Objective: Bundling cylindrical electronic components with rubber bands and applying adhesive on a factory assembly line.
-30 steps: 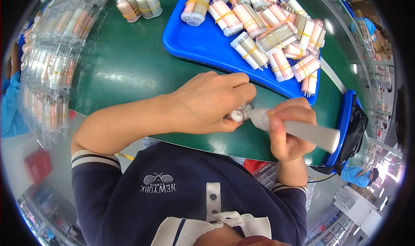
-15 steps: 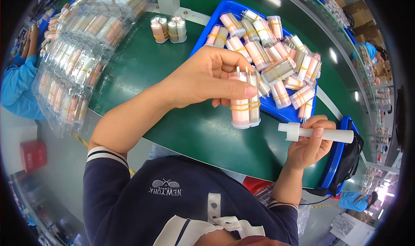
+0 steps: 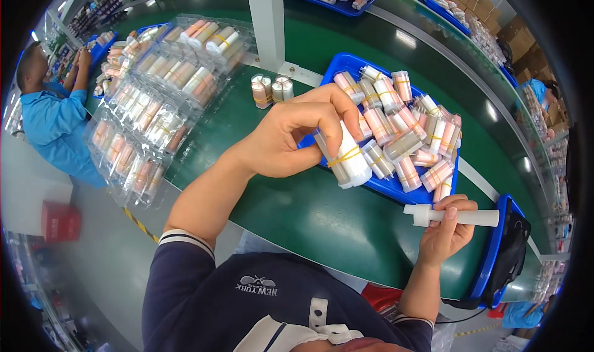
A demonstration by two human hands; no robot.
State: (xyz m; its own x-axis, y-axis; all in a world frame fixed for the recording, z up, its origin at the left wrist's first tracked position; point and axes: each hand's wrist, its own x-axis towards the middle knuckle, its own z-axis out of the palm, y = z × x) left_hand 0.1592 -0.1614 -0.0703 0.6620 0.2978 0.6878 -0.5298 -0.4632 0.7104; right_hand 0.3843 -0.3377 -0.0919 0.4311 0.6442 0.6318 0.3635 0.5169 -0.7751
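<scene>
In the blue tray (image 3: 342, 61) lie banded bundles (image 3: 402, 146).

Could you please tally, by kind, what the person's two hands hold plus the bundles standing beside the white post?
Bundles: 3 (the held bundle in the left hand, plus a pinkish bundle and a greyish bundle by the post)
White tool: 1, in the right hand
Total: 4

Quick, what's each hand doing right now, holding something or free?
Left hand: closed, holding a yellow-banded tube bundle.
Right hand: closed, holding a white tubular tool.
</scene>
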